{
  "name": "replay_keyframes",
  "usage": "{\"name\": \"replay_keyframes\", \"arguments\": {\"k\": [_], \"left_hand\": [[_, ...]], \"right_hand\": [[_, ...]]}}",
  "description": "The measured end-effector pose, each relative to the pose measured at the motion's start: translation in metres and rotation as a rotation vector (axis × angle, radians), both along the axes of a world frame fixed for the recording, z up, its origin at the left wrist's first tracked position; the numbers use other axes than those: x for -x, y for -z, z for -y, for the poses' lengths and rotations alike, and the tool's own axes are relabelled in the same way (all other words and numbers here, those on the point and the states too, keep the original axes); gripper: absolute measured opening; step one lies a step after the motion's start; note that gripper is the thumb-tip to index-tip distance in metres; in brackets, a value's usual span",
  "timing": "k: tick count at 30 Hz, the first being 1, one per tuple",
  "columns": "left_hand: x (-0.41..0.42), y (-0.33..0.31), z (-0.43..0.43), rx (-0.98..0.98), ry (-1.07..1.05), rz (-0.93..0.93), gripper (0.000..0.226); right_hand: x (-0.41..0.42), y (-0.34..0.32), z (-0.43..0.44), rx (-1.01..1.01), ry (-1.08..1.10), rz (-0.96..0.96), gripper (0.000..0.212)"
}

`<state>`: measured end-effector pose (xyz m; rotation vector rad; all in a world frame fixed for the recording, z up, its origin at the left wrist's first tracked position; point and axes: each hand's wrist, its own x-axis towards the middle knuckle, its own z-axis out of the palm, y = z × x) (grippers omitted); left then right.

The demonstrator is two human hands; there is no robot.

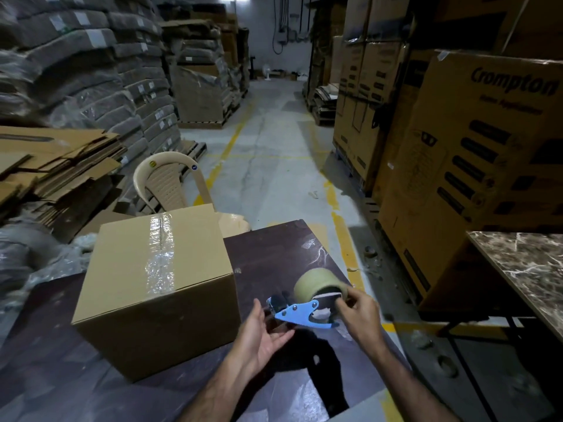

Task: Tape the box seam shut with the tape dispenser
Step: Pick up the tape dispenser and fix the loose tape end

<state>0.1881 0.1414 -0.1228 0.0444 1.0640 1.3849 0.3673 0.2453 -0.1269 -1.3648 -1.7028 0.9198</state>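
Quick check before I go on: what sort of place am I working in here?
Most likely a warehouse or packing area: stacked printed cartons on the right, piles of flattened cardboard on the left, and yellow aisle lines on the concrete floor.

The box [152, 287] is plain tan cardboard, with a strip of clear, glossy tape [160, 254] running down the middle of its top. The bench [61, 376] is dark purplish brown. The tape dispenser [300, 312] has a light blue metal frame and carries a dull beige-olive roll [318, 280]. The chair [166, 181] past the bench's far edge is beige plastic. The floor [274, 147] is grey concrete with yellow painted lines. At the right, a second tabletop [530, 269] has a brown marble pattern with white veins.
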Motion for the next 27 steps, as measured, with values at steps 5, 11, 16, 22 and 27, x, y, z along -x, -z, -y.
{"name": "replay_keyframes", "arguments": {"k": [5,11,16,22,27], "left_hand": [[0.031,-0.048,0.026,-0.176,0.162,-0.014,0.056],[0.072,-0.089,0.049,-0.261,0.209,-0.093,0.036],[0.103,-0.112,0.08,-0.292,0.308,-0.232,0.046],[0.135,-0.122,0.107,-0.182,0.258,-0.431,0.053],[0.162,-0.12,0.113,-0.039,0.119,-0.498,0.033]], "right_hand": [[0.026,-0.057,0.002,-0.096,-0.149,-0.203,0.018],[0.076,-0.105,0.02,-0.195,-0.385,-0.358,0.027],[0.123,-0.131,0.043,-0.21,-0.565,-0.463,0.029],[0.176,-0.145,0.071,-0.192,-0.667,-0.508,0.033],[0.217,-0.149,0.083,-0.164,-0.7,-0.466,0.033]]}}
